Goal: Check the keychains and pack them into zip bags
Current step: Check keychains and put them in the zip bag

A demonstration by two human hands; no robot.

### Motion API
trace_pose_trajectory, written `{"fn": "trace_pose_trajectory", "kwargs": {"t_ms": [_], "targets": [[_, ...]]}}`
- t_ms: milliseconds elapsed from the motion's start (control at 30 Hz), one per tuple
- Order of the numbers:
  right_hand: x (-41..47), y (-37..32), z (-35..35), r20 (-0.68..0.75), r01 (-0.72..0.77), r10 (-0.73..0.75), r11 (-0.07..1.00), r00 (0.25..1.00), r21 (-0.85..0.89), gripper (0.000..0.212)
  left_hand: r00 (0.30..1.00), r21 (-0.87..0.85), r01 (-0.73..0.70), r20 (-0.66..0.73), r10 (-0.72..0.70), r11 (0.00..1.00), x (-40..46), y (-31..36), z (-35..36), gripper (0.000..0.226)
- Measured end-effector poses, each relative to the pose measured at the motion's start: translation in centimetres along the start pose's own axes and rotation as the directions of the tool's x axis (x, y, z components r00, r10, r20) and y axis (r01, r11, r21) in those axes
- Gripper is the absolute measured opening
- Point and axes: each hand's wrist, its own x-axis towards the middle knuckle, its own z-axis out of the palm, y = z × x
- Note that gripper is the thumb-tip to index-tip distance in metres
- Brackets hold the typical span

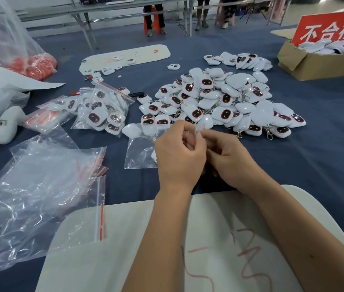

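Tablecloth (325, 165): dark blue, covers the whole work surface
Keychain pile (219, 102): big heap of white keychains with dark red-rimmed faces, sits just past both hands
Empty bags (40, 197): loose stack of clear zip bags with red seal strips, off to the left of the left forearm
Cardboard box (306, 62): far right corner, full of white pieces, red sign with white characters propped in it
Packed bags (101, 110): a few zip bags already stuffed with keychains, left of the pile
Left hand (179, 154): forearm reaches up from the bottom edge, fingers curled, pinching the top edge of a zip bag (139, 152)
Right hand (228, 159): pressed against the left one, fingers curled onto the same bag top
Zip bag: hangs out left from under the left hand, lying on the cloth; something white inside, mostly hidden
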Motion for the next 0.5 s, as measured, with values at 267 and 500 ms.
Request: {"fn": "trace_pose_trajectory", "kwargs": {"t_ms": [267,500], "targets": [[0.3,-0.6,-0.26,0.147,-0.116,0.144,0.976,0.979,-0.185,0.042,0.999,0.025,-0.051,-0.006,0.051,0.998,-0.19,0.2,0.09,0.008],[-0.14,-0.68,0.52,-0.21,-0.041,-0.016,0.964,0.978,-0.263,0.034,0.997,0.024,0.075,-0.001,-0.075,0.997,-0.15,-0.43,0.47,0.011]]}}
